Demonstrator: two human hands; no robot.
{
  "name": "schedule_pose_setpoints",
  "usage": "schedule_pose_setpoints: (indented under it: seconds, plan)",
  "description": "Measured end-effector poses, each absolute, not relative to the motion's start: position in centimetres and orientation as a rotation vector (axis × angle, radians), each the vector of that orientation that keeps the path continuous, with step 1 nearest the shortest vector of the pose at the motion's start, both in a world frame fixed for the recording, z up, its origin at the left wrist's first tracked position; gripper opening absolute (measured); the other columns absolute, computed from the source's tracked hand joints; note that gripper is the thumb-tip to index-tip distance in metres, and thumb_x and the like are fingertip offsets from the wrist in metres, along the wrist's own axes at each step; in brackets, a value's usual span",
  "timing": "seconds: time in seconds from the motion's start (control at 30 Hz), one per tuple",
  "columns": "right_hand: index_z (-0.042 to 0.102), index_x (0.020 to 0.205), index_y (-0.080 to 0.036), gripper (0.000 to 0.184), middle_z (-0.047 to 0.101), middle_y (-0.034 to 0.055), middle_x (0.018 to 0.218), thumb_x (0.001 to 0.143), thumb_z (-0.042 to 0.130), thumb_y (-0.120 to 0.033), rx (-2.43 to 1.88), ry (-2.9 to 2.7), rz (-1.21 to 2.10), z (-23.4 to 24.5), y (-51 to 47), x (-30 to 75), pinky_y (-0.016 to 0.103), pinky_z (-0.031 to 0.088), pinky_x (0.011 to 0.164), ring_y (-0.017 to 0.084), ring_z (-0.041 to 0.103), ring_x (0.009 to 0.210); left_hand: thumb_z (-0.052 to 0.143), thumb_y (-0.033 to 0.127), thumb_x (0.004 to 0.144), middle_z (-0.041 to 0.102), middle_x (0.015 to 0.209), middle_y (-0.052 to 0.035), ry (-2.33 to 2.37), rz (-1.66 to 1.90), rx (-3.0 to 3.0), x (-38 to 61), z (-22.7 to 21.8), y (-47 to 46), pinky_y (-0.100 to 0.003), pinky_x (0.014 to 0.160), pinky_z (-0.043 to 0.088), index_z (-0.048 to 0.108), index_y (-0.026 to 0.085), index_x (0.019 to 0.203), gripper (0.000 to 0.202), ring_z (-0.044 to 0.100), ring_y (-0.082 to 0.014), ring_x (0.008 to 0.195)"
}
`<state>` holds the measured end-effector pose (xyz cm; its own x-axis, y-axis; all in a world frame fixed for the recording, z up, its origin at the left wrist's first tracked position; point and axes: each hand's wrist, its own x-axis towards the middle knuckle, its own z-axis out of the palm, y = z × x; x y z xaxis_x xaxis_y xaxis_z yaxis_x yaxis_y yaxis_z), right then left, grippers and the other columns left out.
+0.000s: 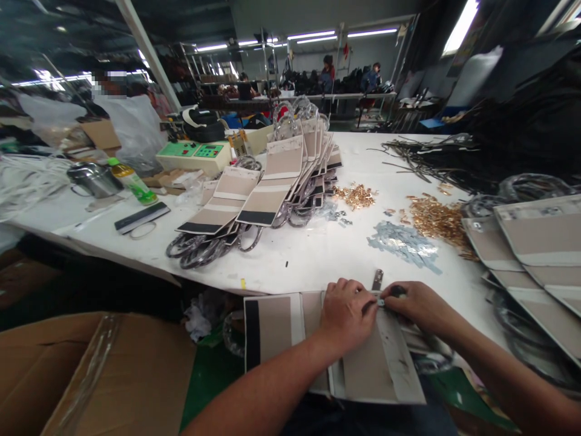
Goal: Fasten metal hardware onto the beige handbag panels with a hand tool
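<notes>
A beige, folder-like panel (276, 333) with a black strip at its left end lies open at the table's front edge. My left hand (347, 312) rests over its upper edge with the fingers curled, the thumb and forefinger beside a small silver metal plate (380, 302). From the right, my right hand (420, 306) pinches close to the same plate. A dark rounded thing (398, 291) shows at its fingers; its kind is unclear. Just beyond the fingertips lies a flat metal strip (377, 278) with holes. My hands partly cover the panel's far edge.
Stacked beige panels with plastic-wrapped loops (267, 181) stand ahead; more panels (540, 260) lie right. Silver plates (402, 242) and gold-coloured metal pieces (438, 218) form piles. A bottle (134, 181), metal jug (93, 178) and control box (195, 154) stand left; a cardboard box (136, 369) below.
</notes>
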<state>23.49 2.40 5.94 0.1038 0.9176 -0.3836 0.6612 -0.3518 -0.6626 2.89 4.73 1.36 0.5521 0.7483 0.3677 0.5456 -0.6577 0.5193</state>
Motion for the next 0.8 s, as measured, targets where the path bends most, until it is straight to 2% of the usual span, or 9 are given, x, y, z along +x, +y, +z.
schedule_pose_setpoints:
  seconds: [0.27, 0.5, 0.6, 0.73, 0.8]
  plan:
    - [0.076, 0.084, -0.021, 0.031, 0.065, 0.0003, 0.060, 0.072, 0.057, -0.043, -2.065, -1.562, 1.104, 6.1, 2.2, 23.3, 0.030, 0.041, 0.058, 0.020, 0.059, 0.059, 0.070, 0.038, 0.101, 0.072, 0.110, -0.0027, 1.047, 0.762, 2.504, 2.8, 1.3, 4.6, -0.043, 0.086, 0.042, 0.078, 0.033, 0.109, 0.013, 0.059, -0.0240, 0.106]
    - [0.072, 0.085, -0.023, 0.018, 0.072, 0.0004, 0.071, 0.073, 0.060, -0.029, -2.182, -1.674, 0.813, 6.0, 2.6, 22.7, 0.029, 0.043, 0.067, 0.021, 0.065, 0.069, 0.069, 0.038, 0.101, 0.071, 0.110, -0.0015, 1.036, 0.771, 2.505, 2.9, 1.2, 4.7, -0.043, 0.087, 0.042, 0.077, 0.034, 0.109, 0.012, 0.058, -0.0233, 0.107]
    - [0.072, 0.080, -0.023, 0.013, 0.075, 0.0010, 0.076, 0.073, 0.061, -0.025, -2.156, -1.704, 0.808, 5.9, 2.5, 22.6, 0.028, 0.045, 0.070, 0.022, 0.068, 0.076, 0.071, 0.036, 0.100, 0.071, 0.111, -0.0014, 1.023, 0.749, 2.500, 2.8, 1.3, 4.8, -0.042, 0.087, 0.043, 0.077, 0.033, 0.106, 0.010, 0.058, -0.0234, 0.108]
    - [0.074, 0.084, -0.022, 0.018, 0.071, 0.0005, 0.067, 0.080, 0.062, -0.034, -2.089, -1.653, 0.984, 6.6, 3.2, 23.3, 0.028, 0.045, 0.058, 0.020, 0.064, 0.060, 0.072, 0.034, 0.099, 0.070, 0.123, -0.0004, 1.015, 0.747, 2.483, 2.5, 1.5, 4.8, -0.044, 0.091, 0.044, 0.077, 0.032, 0.103, 0.007, 0.058, -0.0238, 0.115]
    - [0.077, 0.086, -0.022, 0.024, 0.072, 0.0012, 0.069, 0.085, 0.063, -0.041, -2.086, -1.648, 0.936, 7.4, 4.8, 23.6, 0.028, 0.046, 0.055, 0.019, 0.062, 0.057, 0.071, 0.033, 0.099, 0.069, 0.128, 0.0010, 1.001, 0.755, 2.477, 2.4, 1.5, 4.8, -0.045, 0.093, 0.044, 0.077, 0.032, 0.104, 0.008, 0.058, -0.0236, 0.117]
